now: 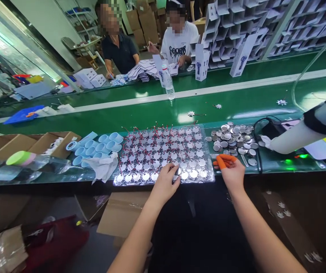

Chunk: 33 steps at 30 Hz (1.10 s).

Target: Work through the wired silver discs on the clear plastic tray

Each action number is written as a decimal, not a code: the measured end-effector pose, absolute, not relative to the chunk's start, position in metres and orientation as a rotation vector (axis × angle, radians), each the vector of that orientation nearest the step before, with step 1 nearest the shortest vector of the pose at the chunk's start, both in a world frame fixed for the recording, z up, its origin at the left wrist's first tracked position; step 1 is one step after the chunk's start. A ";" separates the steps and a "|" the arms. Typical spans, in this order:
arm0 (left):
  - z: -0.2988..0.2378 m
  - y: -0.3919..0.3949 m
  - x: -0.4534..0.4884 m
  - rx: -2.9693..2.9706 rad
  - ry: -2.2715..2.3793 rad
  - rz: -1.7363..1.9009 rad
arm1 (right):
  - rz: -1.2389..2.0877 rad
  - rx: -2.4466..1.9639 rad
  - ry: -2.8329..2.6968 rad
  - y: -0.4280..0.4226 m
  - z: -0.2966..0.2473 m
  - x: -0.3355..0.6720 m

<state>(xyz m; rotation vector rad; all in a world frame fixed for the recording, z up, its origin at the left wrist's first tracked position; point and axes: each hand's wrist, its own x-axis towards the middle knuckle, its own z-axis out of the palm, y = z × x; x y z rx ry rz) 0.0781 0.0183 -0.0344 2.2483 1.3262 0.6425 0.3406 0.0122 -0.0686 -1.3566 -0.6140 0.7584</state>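
Observation:
A clear tray (208, 178) holds rows of small round silver parts with red wires. My left hand (165, 184) rests at the tray's near edge, fingers pinched on a silver disc (178, 171). My right hand (231, 170) lies just right of the tray, with orange finger cots on two fingers; the fingers are curled together and I cannot make out anything in them. A heap of loose silver discs (233, 138) lies beyond my right hand.
Light blue tape rolls (100, 148) and white cloth (103, 167) lie left of the tray, cardboard boxes (37, 142) further left. A water bottle (167, 81) stands on the green conveyor. Two people sit across with white cartons. A white tool (293, 134) reaches in at right.

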 end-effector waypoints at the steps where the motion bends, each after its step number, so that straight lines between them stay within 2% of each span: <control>1: -0.036 0.020 0.079 2.203 1.324 0.647 | 0.790 -1.351 -0.623 0.008 -0.064 0.334; 10: -0.039 0.035 0.078 1.967 1.368 0.649 | 1.142 -1.336 -0.673 -0.014 -0.054 0.272; 20: -0.046 0.036 0.074 1.883 1.283 0.773 | 1.342 -1.320 -0.678 -0.002 -0.049 0.257; 33: -0.042 0.035 0.082 2.008 1.333 0.750 | 1.243 -1.502 -0.899 0.007 -0.053 0.258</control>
